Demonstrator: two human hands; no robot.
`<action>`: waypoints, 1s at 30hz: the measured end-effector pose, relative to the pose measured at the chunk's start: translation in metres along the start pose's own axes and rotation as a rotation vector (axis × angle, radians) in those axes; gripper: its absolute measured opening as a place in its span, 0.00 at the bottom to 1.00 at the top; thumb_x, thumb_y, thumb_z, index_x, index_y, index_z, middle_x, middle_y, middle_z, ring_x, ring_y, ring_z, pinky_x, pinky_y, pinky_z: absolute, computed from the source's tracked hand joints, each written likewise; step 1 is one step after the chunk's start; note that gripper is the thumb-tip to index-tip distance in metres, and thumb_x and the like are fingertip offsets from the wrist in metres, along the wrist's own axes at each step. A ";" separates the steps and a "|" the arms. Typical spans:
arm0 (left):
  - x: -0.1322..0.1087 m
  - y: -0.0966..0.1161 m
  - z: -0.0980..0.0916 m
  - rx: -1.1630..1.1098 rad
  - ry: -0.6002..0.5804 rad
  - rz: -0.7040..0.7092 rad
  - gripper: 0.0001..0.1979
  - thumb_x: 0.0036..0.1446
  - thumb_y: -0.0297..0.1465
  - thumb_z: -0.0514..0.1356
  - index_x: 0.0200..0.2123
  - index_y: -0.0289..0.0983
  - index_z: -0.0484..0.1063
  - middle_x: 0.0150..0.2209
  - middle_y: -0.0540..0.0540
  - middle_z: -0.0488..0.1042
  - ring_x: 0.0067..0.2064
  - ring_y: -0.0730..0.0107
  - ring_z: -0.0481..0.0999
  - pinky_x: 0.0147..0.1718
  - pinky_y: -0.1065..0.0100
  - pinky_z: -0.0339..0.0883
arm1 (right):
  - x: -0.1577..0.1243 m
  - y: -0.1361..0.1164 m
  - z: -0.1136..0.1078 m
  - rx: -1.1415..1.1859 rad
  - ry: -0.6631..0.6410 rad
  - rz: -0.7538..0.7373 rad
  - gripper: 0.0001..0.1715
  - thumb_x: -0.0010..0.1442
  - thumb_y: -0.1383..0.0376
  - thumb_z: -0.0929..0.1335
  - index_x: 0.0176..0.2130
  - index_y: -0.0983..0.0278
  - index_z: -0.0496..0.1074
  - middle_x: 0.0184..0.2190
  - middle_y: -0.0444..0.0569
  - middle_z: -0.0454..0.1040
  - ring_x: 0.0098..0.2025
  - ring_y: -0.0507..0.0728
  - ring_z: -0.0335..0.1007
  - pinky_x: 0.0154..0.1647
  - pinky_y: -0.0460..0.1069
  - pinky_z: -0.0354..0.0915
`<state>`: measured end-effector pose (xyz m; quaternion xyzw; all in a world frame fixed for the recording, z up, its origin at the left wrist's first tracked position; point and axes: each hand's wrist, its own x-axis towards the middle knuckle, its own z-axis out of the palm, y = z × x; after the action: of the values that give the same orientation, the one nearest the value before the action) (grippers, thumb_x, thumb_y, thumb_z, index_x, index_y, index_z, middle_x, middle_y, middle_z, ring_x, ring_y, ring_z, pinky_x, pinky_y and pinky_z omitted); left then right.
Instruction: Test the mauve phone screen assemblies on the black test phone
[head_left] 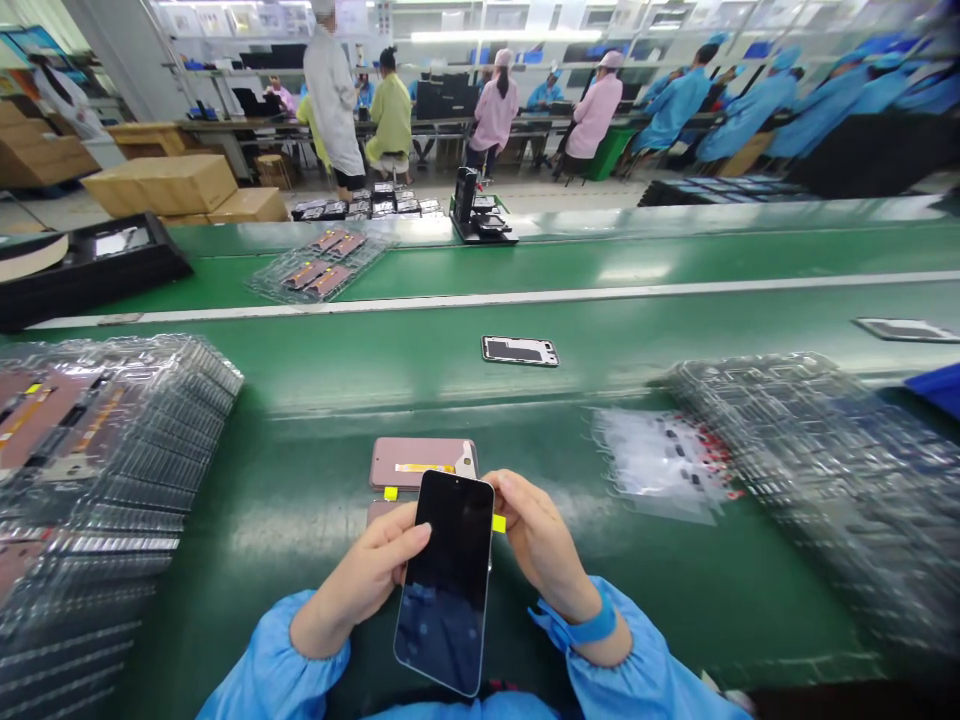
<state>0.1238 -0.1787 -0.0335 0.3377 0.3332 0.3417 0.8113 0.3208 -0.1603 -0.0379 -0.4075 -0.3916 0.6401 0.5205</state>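
Observation:
A black phone screen panel (pixel 448 580) is held upright-tilted between both hands just above the green bench. My left hand (pixel 367 580) grips its left edge with the thumb on the glass. My right hand (pixel 536 545) pinches its upper right edge, beside a small yellow tab (pixel 499 523). Behind the panel lies a pinkish screen part (pixel 420 462) face down, with a yellow strip on it. Both sleeves are light blue, and a blue wrist strap (pixel 592 628) is on my right wrist.
A tall stack of clear trays (pixel 97 480) with pink parts fills the left. More clear trays (pixel 817 450) and a plastic sheet with small red-tabbed pieces (pixel 664 460) lie right. A phone frame (pixel 520 350) rides the belt. Several workers sit at far benches.

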 end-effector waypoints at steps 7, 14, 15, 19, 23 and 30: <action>0.001 0.000 -0.003 0.101 0.021 0.029 0.18 0.62 0.37 0.60 0.55 0.41 0.73 0.40 0.45 0.78 0.35 0.68 0.76 0.39 0.68 0.68 | -0.001 0.006 -0.006 -0.070 -0.015 -0.057 0.21 0.61 0.49 0.70 0.28 0.62 0.70 0.24 0.43 0.64 0.27 0.54 0.57 0.28 0.47 0.57; -0.004 0.005 0.001 0.246 -0.004 0.120 0.18 0.64 0.37 0.57 0.56 0.42 0.72 0.41 0.45 0.78 0.39 0.65 0.76 0.44 0.64 0.68 | 0.003 0.012 -0.014 -0.152 -0.022 -0.091 0.22 0.63 0.49 0.69 0.28 0.63 0.68 0.25 0.42 0.61 0.28 0.53 0.55 0.30 0.46 0.55; -0.004 0.005 0.001 0.248 -0.007 0.115 0.18 0.64 0.37 0.57 0.56 0.42 0.72 0.39 0.46 0.78 0.37 0.65 0.75 0.42 0.65 0.68 | 0.002 0.013 -0.014 -0.160 -0.017 -0.091 0.23 0.63 0.49 0.69 0.28 0.63 0.67 0.25 0.42 0.60 0.28 0.53 0.54 0.30 0.46 0.55; -0.005 0.004 0.002 0.285 0.009 0.118 0.17 0.64 0.39 0.58 0.53 0.40 0.74 0.31 0.48 0.75 0.31 0.70 0.72 0.38 0.67 0.67 | 0.002 0.018 -0.012 -0.172 0.002 -0.078 0.23 0.64 0.47 0.67 0.29 0.63 0.67 0.25 0.42 0.60 0.28 0.53 0.54 0.29 0.46 0.55; -0.007 0.004 0.003 0.315 0.018 0.086 0.21 0.59 0.44 0.61 0.51 0.39 0.75 0.31 0.48 0.74 0.30 0.71 0.71 0.31 0.71 0.66 | 0.001 0.025 -0.010 -0.175 0.008 -0.047 0.24 0.65 0.46 0.65 0.30 0.62 0.66 0.25 0.42 0.62 0.27 0.53 0.56 0.29 0.46 0.57; 0.001 0.001 0.004 0.016 0.217 0.045 0.25 0.57 0.50 0.61 0.45 0.34 0.77 0.29 0.44 0.75 0.28 0.70 0.73 0.24 0.73 0.71 | -0.001 0.023 -0.009 -0.269 -0.039 -0.076 0.25 0.64 0.46 0.67 0.28 0.62 0.66 0.25 0.42 0.61 0.28 0.54 0.55 0.30 0.46 0.57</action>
<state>0.1272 -0.1788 -0.0306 0.3125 0.4141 0.3915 0.7600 0.3217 -0.1638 -0.0622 -0.4457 -0.4993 0.5694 0.4774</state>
